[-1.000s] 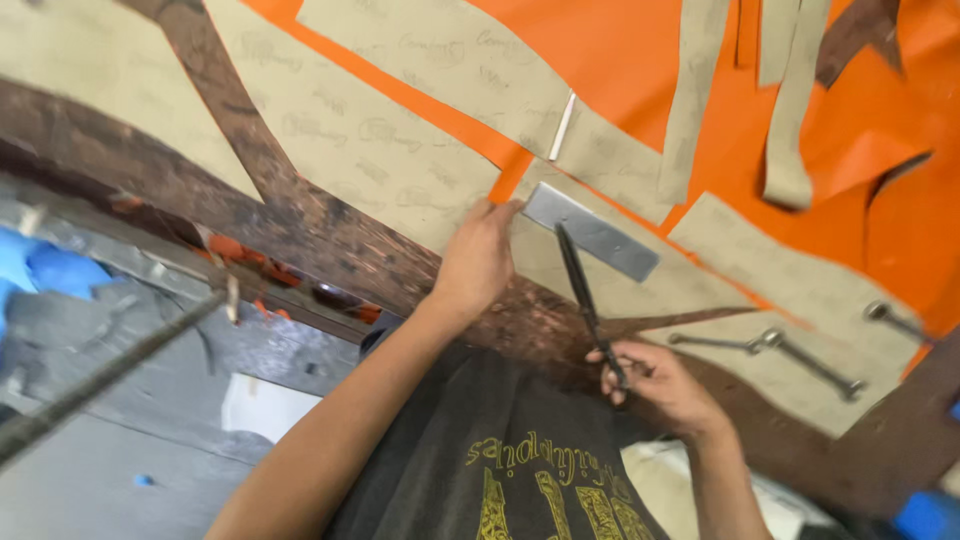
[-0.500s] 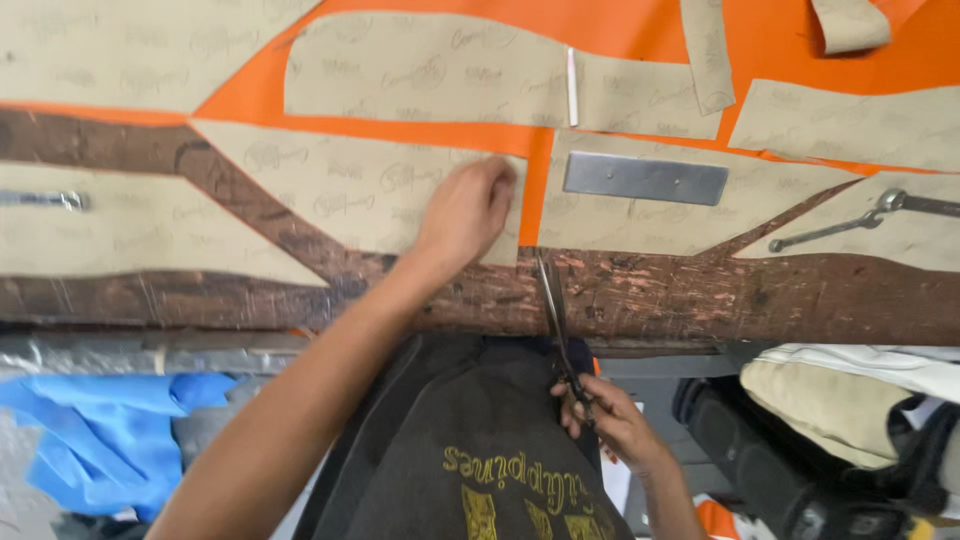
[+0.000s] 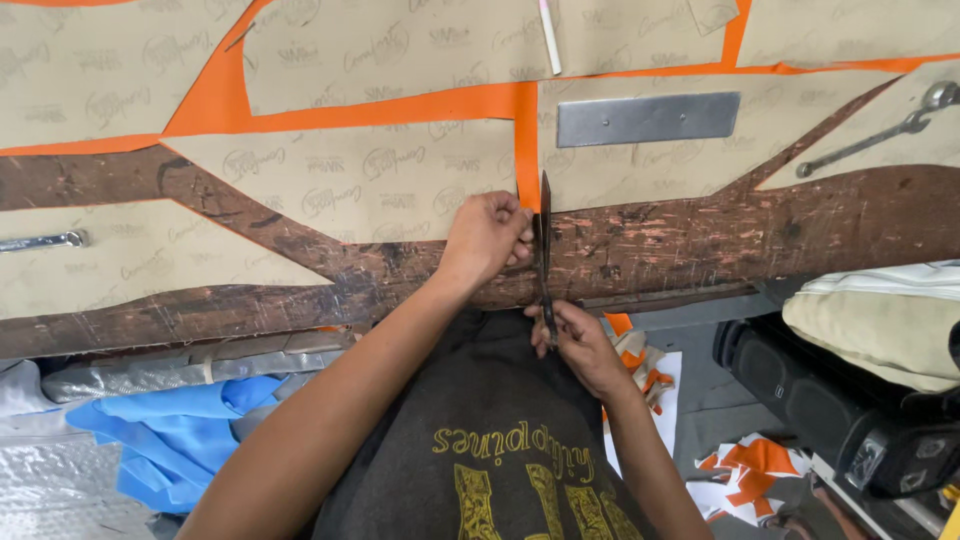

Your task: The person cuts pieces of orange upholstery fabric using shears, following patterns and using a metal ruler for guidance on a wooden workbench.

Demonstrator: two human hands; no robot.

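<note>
I see long dark scissors [image 3: 544, 250] standing almost straight up and down at the near edge of the counter [image 3: 700, 240]. Their thin blades point away from me, and the tips touch the end of an orange cloth [image 3: 527, 140] strip. The handles hang just past the counter's near edge. The orange cloth lies flat on the counter. Most of it is covered by tan paper shapes [image 3: 380, 180], so I only see narrow orange bands between them.

Right hand [image 3: 575, 340] works scissors [image 3: 544, 250] along orange fabric [image 3: 525, 140] — left hand [image 3: 487, 235] pinches the fabric beside the blades
</note>
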